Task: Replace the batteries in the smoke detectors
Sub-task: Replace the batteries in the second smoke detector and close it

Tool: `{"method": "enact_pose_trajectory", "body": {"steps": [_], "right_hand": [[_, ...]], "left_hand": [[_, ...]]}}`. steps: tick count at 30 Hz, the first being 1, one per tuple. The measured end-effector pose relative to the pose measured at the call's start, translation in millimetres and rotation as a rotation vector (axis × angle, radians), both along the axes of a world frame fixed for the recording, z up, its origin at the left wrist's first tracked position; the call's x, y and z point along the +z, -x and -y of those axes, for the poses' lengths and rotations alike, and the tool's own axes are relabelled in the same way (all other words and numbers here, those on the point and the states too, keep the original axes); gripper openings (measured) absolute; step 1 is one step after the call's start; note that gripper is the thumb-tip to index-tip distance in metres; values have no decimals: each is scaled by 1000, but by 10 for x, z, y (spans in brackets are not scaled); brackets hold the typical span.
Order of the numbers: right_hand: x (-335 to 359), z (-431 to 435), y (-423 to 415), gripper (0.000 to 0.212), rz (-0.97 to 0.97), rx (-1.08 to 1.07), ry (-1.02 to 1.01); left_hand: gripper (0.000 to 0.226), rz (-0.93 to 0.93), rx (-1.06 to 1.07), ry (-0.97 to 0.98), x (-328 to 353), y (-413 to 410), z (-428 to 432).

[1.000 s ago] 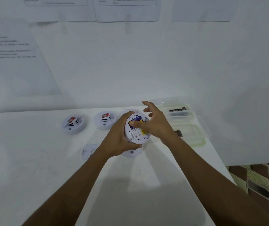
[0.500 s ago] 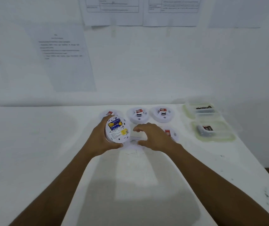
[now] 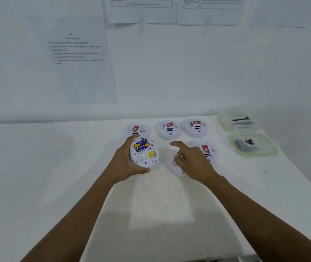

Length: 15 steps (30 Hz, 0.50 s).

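The left hand is clamped on a smoke detector, fingers curled round its far edge and thumb under its near rim, tilting the back up so the yellow-and-blue batteries in its bay face the camera. At its 3 o'clock the right hand hovers palm down, fingers loosely spread and gripping nothing, over a white cover plate lying flat on the table. Four more detectors sit face up from 12 to 3 o'clock. Farther right, two clear tubs hold loose batteries.
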State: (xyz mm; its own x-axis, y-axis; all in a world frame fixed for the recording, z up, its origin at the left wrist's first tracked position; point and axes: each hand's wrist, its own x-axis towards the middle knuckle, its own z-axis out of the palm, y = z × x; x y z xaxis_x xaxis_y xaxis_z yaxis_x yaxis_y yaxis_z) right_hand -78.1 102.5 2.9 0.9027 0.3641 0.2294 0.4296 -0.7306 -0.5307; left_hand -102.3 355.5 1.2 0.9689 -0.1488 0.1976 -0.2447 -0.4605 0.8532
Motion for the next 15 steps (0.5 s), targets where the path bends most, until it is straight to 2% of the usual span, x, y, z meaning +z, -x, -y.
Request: {"method": "enact_pose_trajectory", "body": {"steps": [4,7,10,13,15], "right_hand": [[149,65,74,42,-92,-133,-475],[354,67,102,37,-118,-121,-649],[455,-2,75,34,-113,-85,-667],[370,-36,24,20,9,-60,-480],[296,-40,13,16,82,-74,-436]], "left_hand": [[96,-11,-17,8,-45,-37,137],[93,-7,-19,16,-32,-50,347],[89,18,-39,24,-3,-62,513],[90,48,-40,30,37,-84,640],[88,47,-36,30,70,-65,702]]}}
